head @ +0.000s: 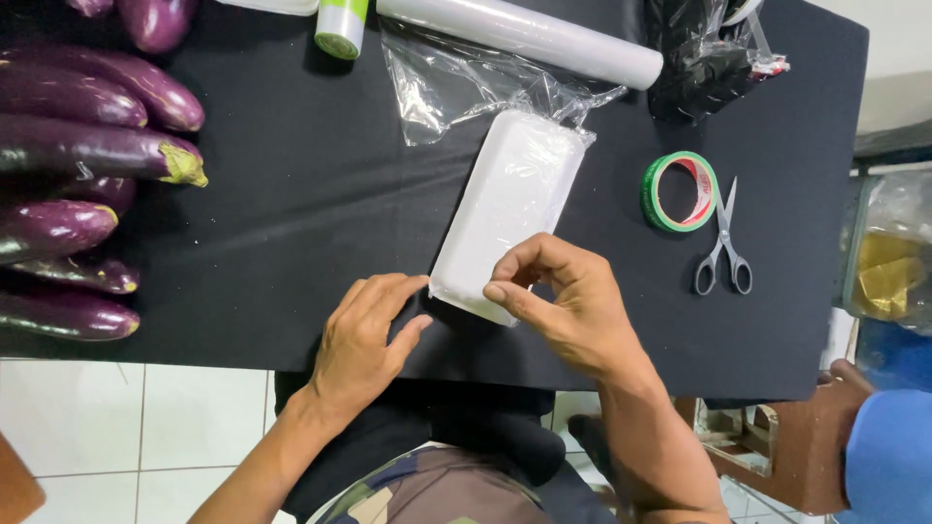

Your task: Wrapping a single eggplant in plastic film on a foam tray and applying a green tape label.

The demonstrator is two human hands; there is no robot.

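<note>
At the near edge of the black-covered table, the left hand lies flat, fingers together, its fingertips touching the near corner of a white foam tray. The right hand pinches clear film at the tray's near end. The tray's long axis runs from the near edge away and slightly right — its far end meets a crumpled sheet off the plastic wrap roll. Right lie green tape and scissors. Eggplants at the left edge are partly cut off.
</note>
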